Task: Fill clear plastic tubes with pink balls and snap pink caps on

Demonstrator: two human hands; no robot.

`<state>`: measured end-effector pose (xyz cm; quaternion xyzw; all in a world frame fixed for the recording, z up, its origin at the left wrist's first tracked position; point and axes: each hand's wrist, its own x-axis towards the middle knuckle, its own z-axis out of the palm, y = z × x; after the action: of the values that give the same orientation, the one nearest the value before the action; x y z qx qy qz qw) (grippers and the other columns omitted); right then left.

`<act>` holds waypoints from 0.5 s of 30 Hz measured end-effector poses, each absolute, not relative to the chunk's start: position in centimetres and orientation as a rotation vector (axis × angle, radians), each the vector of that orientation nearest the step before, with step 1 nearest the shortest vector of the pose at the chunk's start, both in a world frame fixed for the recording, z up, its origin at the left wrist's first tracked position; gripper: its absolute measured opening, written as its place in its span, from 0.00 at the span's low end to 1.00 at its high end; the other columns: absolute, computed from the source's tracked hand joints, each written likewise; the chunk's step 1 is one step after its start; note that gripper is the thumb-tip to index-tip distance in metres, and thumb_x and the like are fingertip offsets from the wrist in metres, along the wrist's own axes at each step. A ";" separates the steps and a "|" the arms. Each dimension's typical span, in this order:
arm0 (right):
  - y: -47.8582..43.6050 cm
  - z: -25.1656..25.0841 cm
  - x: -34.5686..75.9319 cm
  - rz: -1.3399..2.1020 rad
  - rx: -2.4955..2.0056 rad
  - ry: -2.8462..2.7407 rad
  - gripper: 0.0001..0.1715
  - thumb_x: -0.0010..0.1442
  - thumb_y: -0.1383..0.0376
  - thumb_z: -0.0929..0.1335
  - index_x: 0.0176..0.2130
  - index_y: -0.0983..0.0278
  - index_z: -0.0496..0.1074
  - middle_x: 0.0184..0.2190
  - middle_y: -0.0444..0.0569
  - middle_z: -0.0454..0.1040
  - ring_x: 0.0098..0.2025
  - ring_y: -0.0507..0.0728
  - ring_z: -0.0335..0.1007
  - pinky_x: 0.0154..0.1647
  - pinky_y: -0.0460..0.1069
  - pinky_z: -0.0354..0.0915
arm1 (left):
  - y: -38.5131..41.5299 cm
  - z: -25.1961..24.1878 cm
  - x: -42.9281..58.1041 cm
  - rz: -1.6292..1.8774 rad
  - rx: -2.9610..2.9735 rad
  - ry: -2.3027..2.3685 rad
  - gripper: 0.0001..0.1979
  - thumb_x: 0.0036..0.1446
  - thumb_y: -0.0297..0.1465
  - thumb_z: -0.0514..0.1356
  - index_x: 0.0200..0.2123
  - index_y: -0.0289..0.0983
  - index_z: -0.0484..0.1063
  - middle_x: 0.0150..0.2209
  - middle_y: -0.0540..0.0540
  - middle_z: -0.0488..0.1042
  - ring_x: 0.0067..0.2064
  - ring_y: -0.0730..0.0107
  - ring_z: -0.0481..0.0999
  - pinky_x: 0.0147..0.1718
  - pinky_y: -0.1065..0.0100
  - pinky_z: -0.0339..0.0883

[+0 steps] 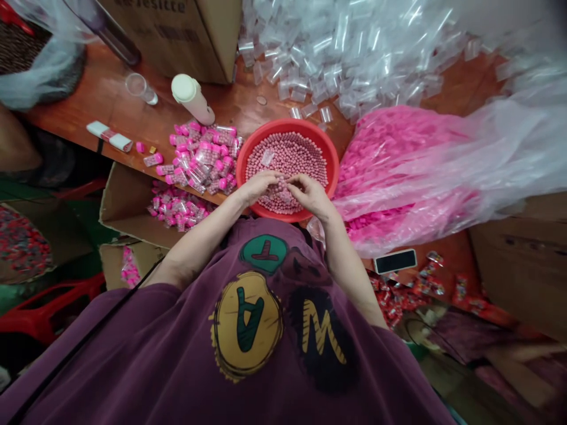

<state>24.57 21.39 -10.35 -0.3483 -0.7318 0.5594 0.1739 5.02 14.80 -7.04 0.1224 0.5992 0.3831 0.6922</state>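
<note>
Cluttered wooden surface (110,100): left hand (257,186) and right hand (312,195) pinch a small, hard, light, slippery clear vial (283,186) over the red basin (330,156); best gripped round its sides.

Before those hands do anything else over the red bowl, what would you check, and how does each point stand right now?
1. Left hand over the bowl: ok.
2. Right hand beside it, fingertips meeting: ok.
3. Pink balls left in the bowl: ok, plenty.
4. Empty clear tubes in reach behind the bowl: ok.
5. Pink caps in the bag at right: ok.
6. Tube held between the hands: cannot tell.
</note>
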 end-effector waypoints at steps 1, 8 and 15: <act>21.4 -10.8 24.6 1.627 -1.018 -2.023 0.14 0.71 0.53 0.71 0.46 0.59 0.80 0.40 0.50 0.84 0.40 0.60 0.78 0.47 0.57 0.78 | 14.9 -7.0 4.9 0.844 0.249 1.351 0.17 0.56 0.23 0.61 0.47 0.33 0.84 0.32 0.49 0.78 0.30 0.74 0.75 0.29 0.74 0.66; 20.9 -16.2 26.8 1.291 -1.301 -1.981 0.17 0.64 0.59 0.72 0.51 0.61 0.78 0.53 0.59 0.82 0.54 0.66 0.79 0.65 0.66 0.76 | 14.9 -6.9 4.7 0.928 0.097 1.173 0.08 0.64 0.34 0.63 0.40 0.36 0.79 0.28 0.50 0.76 0.26 0.72 0.75 0.22 0.72 0.63; 18.4 -16.6 29.9 1.467 -1.537 -1.726 0.20 0.66 0.54 0.67 0.51 0.61 0.79 0.43 0.53 0.84 0.40 0.62 0.80 0.53 0.62 0.79 | 14.9 -8.0 3.5 0.980 0.043 1.211 0.11 0.56 0.35 0.67 0.27 0.39 0.68 0.22 0.52 0.68 0.23 0.74 0.69 0.22 0.72 0.59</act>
<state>29.90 18.37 -16.61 -0.5501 -0.6178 0.5248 0.2007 3.55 14.86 -7.98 0.0192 0.5462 0.4419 0.7113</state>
